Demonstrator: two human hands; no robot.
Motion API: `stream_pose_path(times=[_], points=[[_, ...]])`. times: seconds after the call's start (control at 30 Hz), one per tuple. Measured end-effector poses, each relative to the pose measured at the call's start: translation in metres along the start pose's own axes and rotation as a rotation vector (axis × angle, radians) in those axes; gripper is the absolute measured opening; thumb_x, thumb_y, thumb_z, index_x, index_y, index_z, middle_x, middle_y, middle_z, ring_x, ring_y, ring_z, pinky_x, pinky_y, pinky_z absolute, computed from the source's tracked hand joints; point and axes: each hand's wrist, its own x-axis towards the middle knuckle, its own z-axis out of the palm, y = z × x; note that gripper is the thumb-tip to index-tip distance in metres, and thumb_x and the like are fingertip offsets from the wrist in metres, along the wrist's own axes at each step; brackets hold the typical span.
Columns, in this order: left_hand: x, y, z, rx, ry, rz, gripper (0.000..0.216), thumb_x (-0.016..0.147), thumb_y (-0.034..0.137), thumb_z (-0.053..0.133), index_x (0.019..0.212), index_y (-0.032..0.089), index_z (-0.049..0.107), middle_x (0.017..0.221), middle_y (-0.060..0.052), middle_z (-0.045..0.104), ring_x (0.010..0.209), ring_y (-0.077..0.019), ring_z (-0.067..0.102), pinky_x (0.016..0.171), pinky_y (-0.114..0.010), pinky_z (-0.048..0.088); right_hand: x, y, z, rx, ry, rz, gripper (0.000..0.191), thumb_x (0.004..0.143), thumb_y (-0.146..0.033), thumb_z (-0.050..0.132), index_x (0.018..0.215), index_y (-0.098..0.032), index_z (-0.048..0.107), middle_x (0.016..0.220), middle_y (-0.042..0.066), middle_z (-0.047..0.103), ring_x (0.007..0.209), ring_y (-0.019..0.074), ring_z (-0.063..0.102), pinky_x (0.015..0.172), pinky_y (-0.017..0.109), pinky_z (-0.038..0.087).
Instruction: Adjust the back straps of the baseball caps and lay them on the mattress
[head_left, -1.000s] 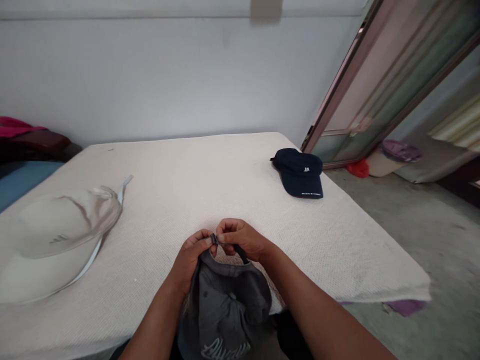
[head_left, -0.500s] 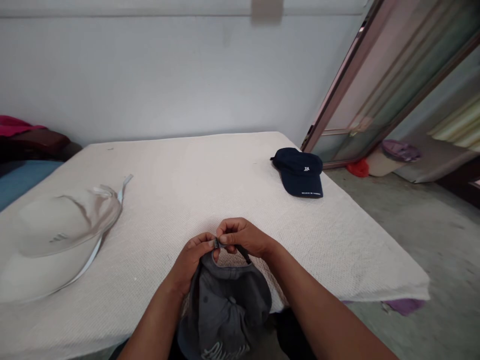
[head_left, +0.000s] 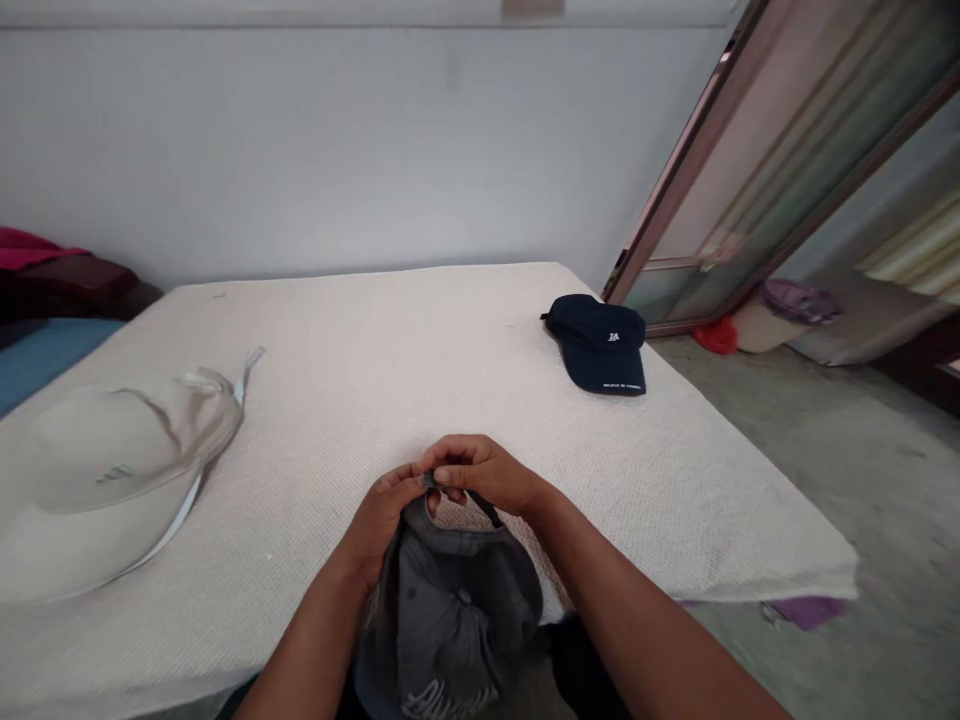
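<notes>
A faded grey cap [head_left: 450, 610] lies at the near edge of the bed, its crown toward me. My left hand [head_left: 382, 520] and my right hand [head_left: 480, 475] meet above its back opening. Both pinch the small buckle on the cap's rear strap, with fingers closed and thumbs nearly touching. The dark strap loops down from my right fingers to the cap. My forearms hide part of the cap's sides.
A white wide-brimmed hat [head_left: 112, 470] with a chin strap rests at the left of the cream-covered bed [head_left: 390, 350]. A navy cap [head_left: 604, 345] sits near the bed's far right corner. Leaning glass door panels [head_left: 757, 170] and concrete floor are at right.
My hands have shifted slightly on the buckle, the right fingers curling a little lower over it. The cap and the other hats lie as before.
</notes>
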Motion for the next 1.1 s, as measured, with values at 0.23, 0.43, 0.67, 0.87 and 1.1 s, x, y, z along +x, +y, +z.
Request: stream_pose_path(times=[0.23, 0.43, 0.67, 0.87, 1.1], points=[[0.0033, -0.0029, -0.0015, -0.048, 0.027, -0.011, 0.009, 0.074, 0.020, 0.066, 0.079, 0.012, 0.064, 0.056, 0.001, 0.061, 0.045, -0.0073, 0.053, 0.046, -0.016, 0.041, -0.0019, -0.0009, -0.0054, -0.110, 0.006, 0.078, 0.024, 0.077, -0.025, 0.063, 0.098, -0.016, 0.059, 0.070, 0.001, 0.064, 0.056, 0.0079, 0.046, 0.052, 0.021, 0.036], [0.0039, -0.0051, -0.0032, -0.068, 0.033, -0.007, 0.009, 0.075, 0.019, 0.065, 0.082, 0.013, 0.063, 0.059, 0.000, 0.063, 0.048, -0.0083, 0.055, 0.048, -0.017, 0.043, -0.0046, -0.0006, -0.0043, -0.225, 0.082, 0.044, 0.016, 0.078, -0.021, 0.060, 0.093, -0.017, 0.059, 0.071, 0.000, 0.062, 0.062, 0.0090, 0.050, 0.058, 0.022, 0.039], [0.0068, -0.0053, -0.0047, -0.045, 0.009, -0.017, 0.007, 0.075, 0.020, 0.062, 0.072, 0.014, 0.060, 0.061, 0.000, 0.062, 0.047, -0.0077, 0.050, 0.045, -0.017, 0.041, -0.0065, 0.0018, -0.0073, -0.263, 0.101, 0.019, 0.007, 0.078, -0.016, 0.060, 0.084, -0.017, 0.057, 0.071, -0.001, 0.061, 0.063, 0.0087, 0.049, 0.060, 0.023, 0.039], [0.0068, -0.0037, -0.0015, -0.060, -0.003, -0.025, 0.006, 0.073, 0.018, 0.062, 0.070, 0.014, 0.059, 0.059, 0.000, 0.060, 0.045, -0.0074, 0.050, 0.044, -0.016, 0.040, -0.0075, 0.0028, -0.0045, -0.088, 0.072, -0.037, 0.006, 0.080, -0.017, 0.058, 0.085, -0.017, 0.056, 0.073, 0.000, 0.063, 0.075, 0.0139, 0.061, 0.074, 0.031, 0.044], [0.0067, -0.0057, 0.0006, -0.081, -0.027, -0.036, 0.006, 0.072, 0.017, 0.066, 0.073, 0.013, 0.061, 0.057, 0.001, 0.060, 0.046, -0.0067, 0.051, 0.046, -0.015, 0.040, -0.0084, -0.0009, -0.0011, 0.113, 0.215, -0.151, 0.011, 0.075, -0.020, 0.067, 0.079, -0.017, 0.057, 0.087, 0.003, 0.063, 0.076, 0.0125, 0.060, 0.074, 0.030, 0.045]])
